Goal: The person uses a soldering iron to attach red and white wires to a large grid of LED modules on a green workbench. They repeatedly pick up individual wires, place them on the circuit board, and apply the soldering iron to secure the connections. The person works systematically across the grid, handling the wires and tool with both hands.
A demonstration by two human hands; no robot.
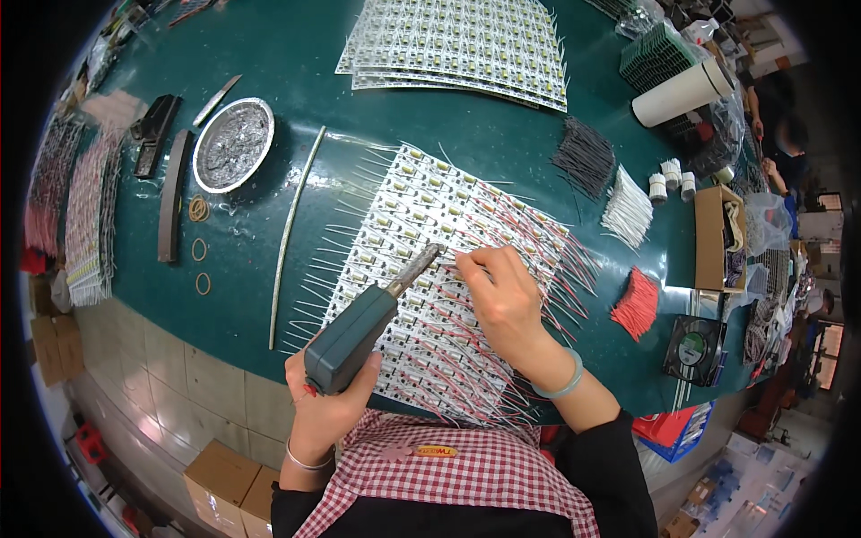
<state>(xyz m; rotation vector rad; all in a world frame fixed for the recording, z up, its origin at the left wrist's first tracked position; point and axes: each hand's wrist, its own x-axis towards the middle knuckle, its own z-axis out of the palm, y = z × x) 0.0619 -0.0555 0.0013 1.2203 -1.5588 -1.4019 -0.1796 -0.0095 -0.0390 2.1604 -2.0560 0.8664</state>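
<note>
A white panel of small circuit boards point(405, 199) lies tilted in front of me, with red, white and black wires point(538, 235) sticking out over its right part and bare pale leads along its left edge. My left hand point(325, 411) is wrapped round a dark green soldering gun point(354, 336); its grey metal tip reaches up and right over the middle of the panel. Close beside that tip, my right hand point(504, 300) is closed in a pinch above the boards. Whatever sits between its fingertips is too small to make out, though loose wires lie right under them.
On the green table point(242, 296) stand a foil-lined bowl point(199, 148) and a long thin rod point(296, 238) at left. Black point(583, 157), white point(628, 208) and red wire bundles point(635, 305) lie at right, near a fan point(692, 350). More panels point(457, 45) are stacked at the back.
</note>
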